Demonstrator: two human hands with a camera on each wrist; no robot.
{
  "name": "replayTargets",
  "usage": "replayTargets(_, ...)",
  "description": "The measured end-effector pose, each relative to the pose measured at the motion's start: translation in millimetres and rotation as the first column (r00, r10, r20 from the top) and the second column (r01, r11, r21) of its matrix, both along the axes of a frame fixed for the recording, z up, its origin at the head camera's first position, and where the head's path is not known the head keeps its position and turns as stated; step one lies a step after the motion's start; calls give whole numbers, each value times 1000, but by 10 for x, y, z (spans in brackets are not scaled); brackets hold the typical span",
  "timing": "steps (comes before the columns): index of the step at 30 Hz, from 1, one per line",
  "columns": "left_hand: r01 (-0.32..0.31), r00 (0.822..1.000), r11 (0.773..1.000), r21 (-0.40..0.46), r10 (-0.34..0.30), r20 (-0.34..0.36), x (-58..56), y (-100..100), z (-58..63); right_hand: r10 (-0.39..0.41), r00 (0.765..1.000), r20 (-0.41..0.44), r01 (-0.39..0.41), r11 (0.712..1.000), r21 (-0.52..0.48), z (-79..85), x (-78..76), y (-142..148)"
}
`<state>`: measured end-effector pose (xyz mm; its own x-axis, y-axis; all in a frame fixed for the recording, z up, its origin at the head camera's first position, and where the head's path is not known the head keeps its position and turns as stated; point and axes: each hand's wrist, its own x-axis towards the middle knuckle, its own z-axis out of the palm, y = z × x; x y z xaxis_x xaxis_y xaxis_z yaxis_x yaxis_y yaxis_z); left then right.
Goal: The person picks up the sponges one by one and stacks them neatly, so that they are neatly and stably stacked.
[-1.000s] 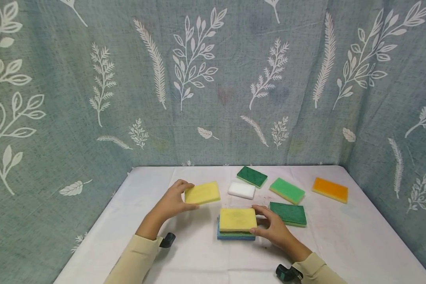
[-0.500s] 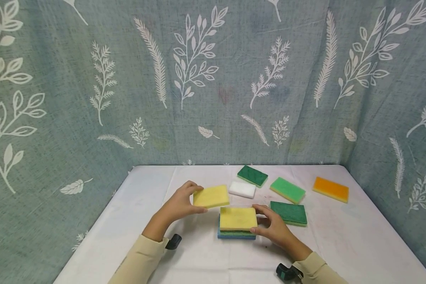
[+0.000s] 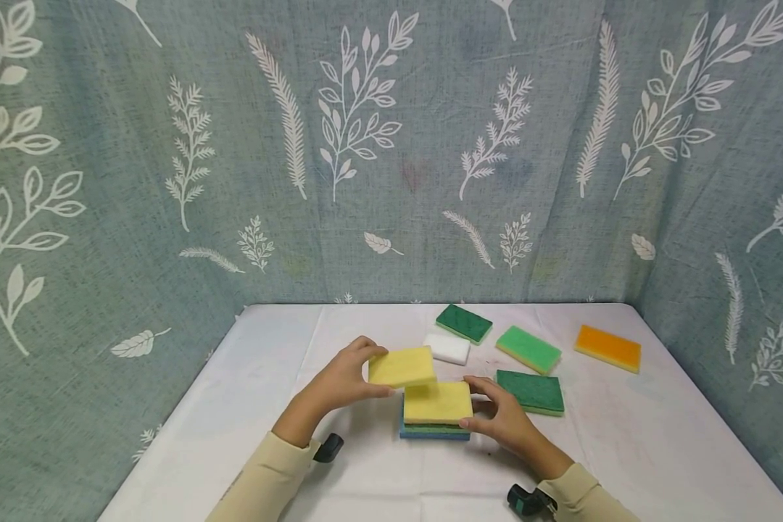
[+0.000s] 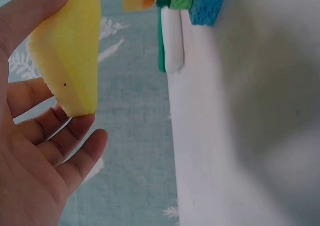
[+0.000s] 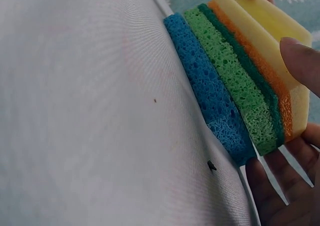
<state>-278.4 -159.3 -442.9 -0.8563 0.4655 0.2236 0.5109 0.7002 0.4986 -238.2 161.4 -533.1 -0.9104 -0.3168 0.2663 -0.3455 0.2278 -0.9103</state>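
My left hand (image 3: pixel 341 378) pinches a yellow sponge (image 3: pixel 401 366) between thumb and fingers, tilted and held above the stack's back left corner. A blue sponge (image 5: pixel 207 93) forms the stack's base on the cloth. On it sits a light green sponge (image 5: pixel 227 75) with a dark green scouring layer. The top one is a yellow sponge (image 3: pixel 438 403) with an orange layer underneath. My right hand (image 3: pixel 505 420) holds this top sponge at its right end, thumb at the front edge and fingers behind. In the right wrist view, the left fingertips show past the stack.
Behind the stack lie a white sponge (image 3: pixel 448 348) and a dark green sponge (image 3: pixel 465 323). Further right are a light green sponge (image 3: pixel 528 349), another dark green sponge (image 3: pixel 531 392) and an orange sponge (image 3: pixel 608 349). A patterned curtain (image 3: pixel 391 159) surrounds the white-covered table (image 3: pixel 626 449).
My left hand has carried the yellow sponge right and toward me, from left of the stack to over its back left corner. My right hand has stayed at the stack.
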Motion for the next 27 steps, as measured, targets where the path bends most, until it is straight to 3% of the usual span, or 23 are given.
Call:
replayTargets(10, 31, 1000, 999, -29, -31, 5, 25, 125, -37, -7, 999, -35, 7, 1000, 6, -12, 3, -6)
replayTargets(19, 80, 997, 994, -73, -82, -16, 34, 251, -70, 22, 998, -55, -23, 1000, -7, 269, 161, -42)
replayTargets(27, 100, 995, 992, -72, -101, -11, 57, 347, -68, 14, 999, -47, -14, 1000, -11, 294, 167, -51)
